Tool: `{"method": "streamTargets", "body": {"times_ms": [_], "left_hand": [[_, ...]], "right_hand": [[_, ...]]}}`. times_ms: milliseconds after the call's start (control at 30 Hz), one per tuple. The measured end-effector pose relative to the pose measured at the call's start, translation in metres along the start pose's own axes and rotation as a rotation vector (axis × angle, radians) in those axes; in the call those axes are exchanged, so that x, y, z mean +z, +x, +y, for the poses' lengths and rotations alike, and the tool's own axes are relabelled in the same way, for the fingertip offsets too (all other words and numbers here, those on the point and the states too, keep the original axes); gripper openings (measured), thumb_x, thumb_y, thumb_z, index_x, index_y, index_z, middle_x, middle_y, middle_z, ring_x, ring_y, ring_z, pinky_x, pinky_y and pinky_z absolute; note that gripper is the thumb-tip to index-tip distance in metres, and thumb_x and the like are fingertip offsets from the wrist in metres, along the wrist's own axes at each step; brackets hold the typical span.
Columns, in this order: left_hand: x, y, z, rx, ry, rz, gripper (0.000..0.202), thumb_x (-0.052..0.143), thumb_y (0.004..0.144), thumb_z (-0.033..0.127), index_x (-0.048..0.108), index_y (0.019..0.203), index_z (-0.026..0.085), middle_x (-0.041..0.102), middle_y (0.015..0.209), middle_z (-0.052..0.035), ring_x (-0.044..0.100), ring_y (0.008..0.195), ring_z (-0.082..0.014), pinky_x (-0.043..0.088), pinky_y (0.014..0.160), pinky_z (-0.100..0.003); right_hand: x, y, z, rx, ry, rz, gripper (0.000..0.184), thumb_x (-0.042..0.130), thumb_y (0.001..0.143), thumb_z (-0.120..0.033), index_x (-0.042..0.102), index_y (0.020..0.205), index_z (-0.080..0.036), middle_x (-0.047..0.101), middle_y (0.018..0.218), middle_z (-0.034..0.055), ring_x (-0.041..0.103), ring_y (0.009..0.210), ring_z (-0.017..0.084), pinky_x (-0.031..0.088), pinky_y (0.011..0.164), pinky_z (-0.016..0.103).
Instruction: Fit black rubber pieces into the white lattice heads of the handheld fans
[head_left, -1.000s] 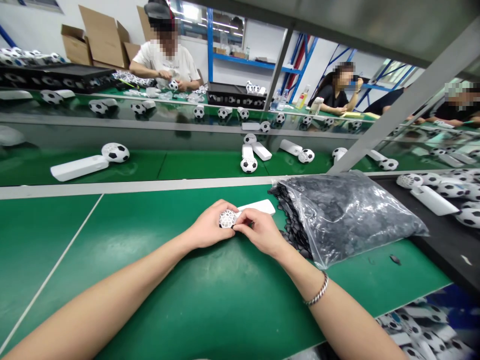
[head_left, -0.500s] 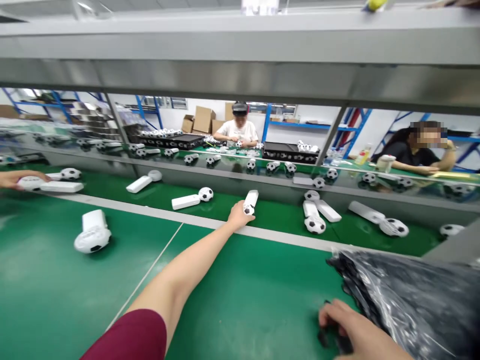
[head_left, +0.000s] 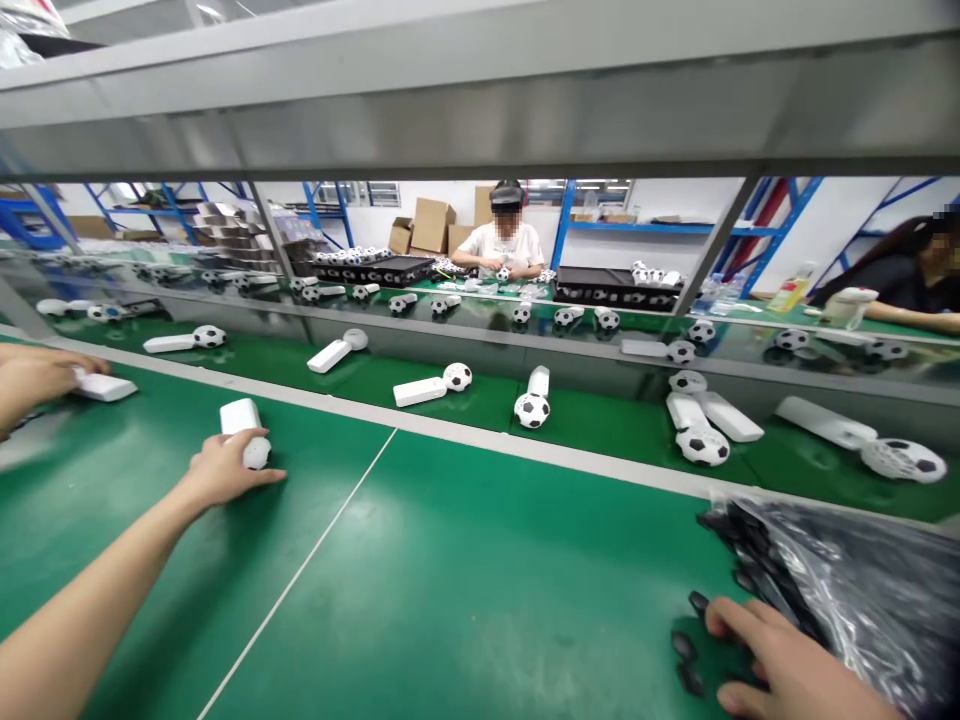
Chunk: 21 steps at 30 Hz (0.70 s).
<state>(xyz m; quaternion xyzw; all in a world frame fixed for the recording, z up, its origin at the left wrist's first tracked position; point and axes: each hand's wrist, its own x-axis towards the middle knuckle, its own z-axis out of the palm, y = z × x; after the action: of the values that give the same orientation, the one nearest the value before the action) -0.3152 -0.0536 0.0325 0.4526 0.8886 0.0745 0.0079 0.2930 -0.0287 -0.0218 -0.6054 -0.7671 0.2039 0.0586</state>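
Note:
My left hand (head_left: 225, 465) is closed around the ball end of a white soccer-ball piece with a flat handle (head_left: 240, 415), which lies on the green table at the left. Its fingers cover much of the ball, and the thumb stretches to the right below it. At the lower right, my right hand (head_left: 784, 655) hovers low with bent fingers and a gap between thumb and index finger. Several small black parts (head_left: 684, 648) lie by its fingertips. Beyond it a clear plastic bag (head_left: 847, 590) spills more black parts.
Behind a pale rail (head_left: 450, 435), several similar soccer-ball pieces (head_left: 532, 408) lie along a green strip. Another person's hand (head_left: 37, 380) holds a white piece at the far left. A metal beam (head_left: 480, 110) spans overhead. A person in white (head_left: 502, 245) works across the bench.
My left hand has left the soccer-ball piece on the green strip and moved left to the one on the table. My right hand stays by the black parts. The view has swung left.

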Motion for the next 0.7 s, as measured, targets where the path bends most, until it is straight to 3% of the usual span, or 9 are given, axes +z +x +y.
{"method": "streamTargets", "body": {"times_ms": [67,133,267,367,467,567,700], "left_hand": [[0.007,-0.012,0.005,0.104,0.013,-0.038,0.053,0.05,0.072,0.036,0.039,0.122,0.022,0.045,0.102,-0.0088,0.045,0.101,-0.0274,0.037,0.085,-0.033],[0.014,-0.027,0.029,0.261,0.036,-0.066,0.052,0.047,0.072,0.034,0.036,0.122,0.024,0.043,0.098,-0.0062,0.049,0.09,-0.023,0.039,0.08,-0.03],[0.02,-0.061,0.107,0.633,-0.002,-0.202,0.054,0.043,0.074,0.032,0.03,0.127,0.029,0.046,0.098,-0.0021,0.053,0.076,-0.0176,0.04,0.07,-0.026],[0.024,-0.084,0.173,0.899,-0.05,-0.247,0.05,0.048,0.075,0.037,0.04,0.123,0.028,0.052,0.103,-0.0025,0.053,0.086,-0.021,0.038,0.073,-0.028],[0.035,-0.105,0.233,1.127,-0.131,-0.26,0.054,0.061,0.064,0.051,0.051,0.109,0.024,0.055,0.107,-0.0048,0.049,0.1,-0.0275,0.037,0.08,-0.032],[0.049,-0.125,0.278,1.105,-0.251,-0.383,0.054,0.058,0.065,0.057,0.046,0.107,0.026,0.058,0.103,-0.0026,0.055,0.09,-0.0238,0.041,0.068,-0.029],[0.06,-0.148,0.306,1.007,-0.235,-0.297,0.051,0.054,0.067,0.06,0.044,0.1,0.022,0.059,0.092,-0.0041,0.056,0.078,-0.0245,0.039,0.057,-0.029]], "right_hand": [[-0.002,0.003,-0.008,-0.001,0.002,-0.051,0.02,0.052,0.058,-0.011,0.054,0.073,-0.022,0.057,0.073,-0.0002,0.054,0.056,0.015,0.035,0.051,0.023],[-0.006,0.003,-0.019,-0.007,0.045,-0.11,0.015,0.048,0.061,-0.009,0.052,0.069,-0.021,0.056,0.064,-0.0016,0.055,0.06,0.015,0.035,0.053,0.023],[-0.017,0.001,-0.035,-0.004,0.181,-0.136,0.011,0.05,0.068,-0.009,0.054,0.069,-0.019,0.059,0.06,-0.0019,0.054,0.057,0.013,0.035,0.054,0.021],[-0.025,-0.001,-0.035,-0.029,0.208,-0.052,0.005,0.057,0.071,-0.015,0.058,0.074,-0.019,0.06,0.065,-0.0015,0.055,0.061,0.013,0.038,0.057,0.021],[-0.028,0.0,-0.035,-0.026,0.208,0.024,0.003,0.06,0.074,-0.016,0.059,0.073,-0.019,0.06,0.067,-0.0019,0.056,0.062,0.012,0.039,0.058,0.02],[-0.021,0.001,-0.042,0.007,0.185,-0.015,0.008,0.066,0.071,-0.019,0.059,0.075,-0.019,0.061,0.068,-0.0018,0.057,0.063,0.012,0.039,0.057,0.02],[-0.011,0.002,-0.054,0.08,0.052,-0.005,0.013,0.069,0.069,-0.015,0.057,0.071,-0.019,0.06,0.072,-0.0006,0.055,0.065,0.014,0.036,0.055,0.021]]}}
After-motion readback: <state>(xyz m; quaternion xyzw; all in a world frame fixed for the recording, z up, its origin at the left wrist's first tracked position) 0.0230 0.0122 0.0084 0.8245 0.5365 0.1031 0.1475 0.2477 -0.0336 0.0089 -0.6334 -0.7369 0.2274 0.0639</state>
